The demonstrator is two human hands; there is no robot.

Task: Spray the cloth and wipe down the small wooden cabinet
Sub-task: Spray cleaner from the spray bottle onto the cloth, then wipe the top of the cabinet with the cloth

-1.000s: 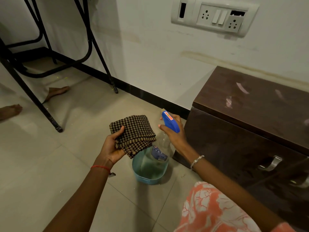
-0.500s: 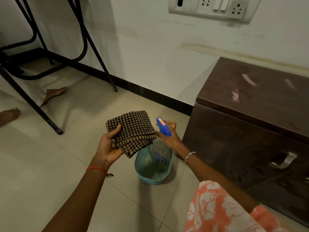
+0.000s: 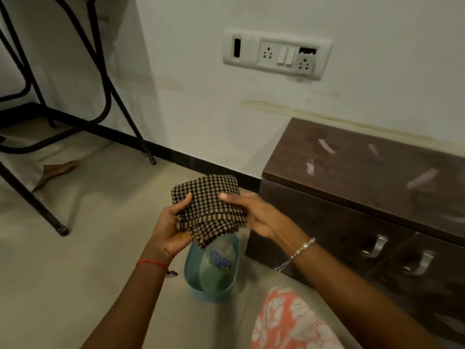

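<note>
A folded brown-and-black checked cloth (image 3: 206,205) is held between both hands in the middle of the view. My left hand (image 3: 171,227) grips its left side with the thumb on top. My right hand (image 3: 259,215) holds its right edge, fingers spread along it. Below the cloth, the clear spray bottle (image 3: 219,258) lies in a teal plastic tub (image 3: 193,270) on the floor; its blue head is hidden by the cloth. The small dark wooden cabinet (image 3: 364,177) stands at the right against the wall, with smears on its top and metal handles (image 3: 375,245) on its front.
A black metal table frame (image 3: 50,217) stands at the left, with another person's bare foot (image 3: 57,170) beneath it. A switch and socket panel (image 3: 276,54) is on the white wall above. The floor is pale tile with a black skirting (image 3: 196,162).
My right hand has let go of the spray bottle, which now lies in the tub, and has come up onto the cloth's right edge. The view has tilted up.
</note>
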